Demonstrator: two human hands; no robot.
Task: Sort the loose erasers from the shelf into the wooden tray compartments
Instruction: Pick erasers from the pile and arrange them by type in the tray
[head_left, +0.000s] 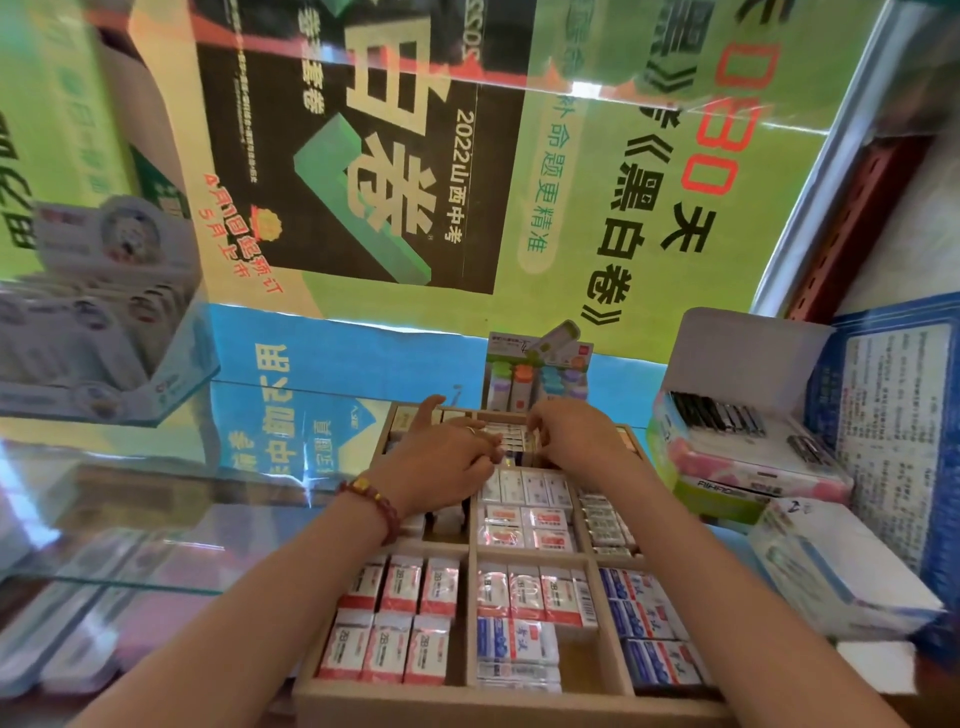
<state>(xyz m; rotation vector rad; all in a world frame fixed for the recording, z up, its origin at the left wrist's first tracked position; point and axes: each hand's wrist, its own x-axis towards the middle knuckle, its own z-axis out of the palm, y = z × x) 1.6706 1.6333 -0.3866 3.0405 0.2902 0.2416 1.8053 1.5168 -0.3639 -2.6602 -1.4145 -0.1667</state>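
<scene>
Square-celled wooden tray (519, 702) holds glossy-wrapped, blocky erasers (395, 644). At a far cell, the left hand (441, 460) curls, its grip unclear, and the right hand (576, 436) pinches erasers.

"2022山西中考" on black poster (358, 156), "黑白卷" on green poster (623, 234), "2B" on front-left erasers (387, 644)

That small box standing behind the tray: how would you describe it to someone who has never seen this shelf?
Find the wooden tray of erasers in the middle of the view. Just past its far edge stands a small upright box. No other box here shows a row of green, orange, blue and purple caps.
</scene>
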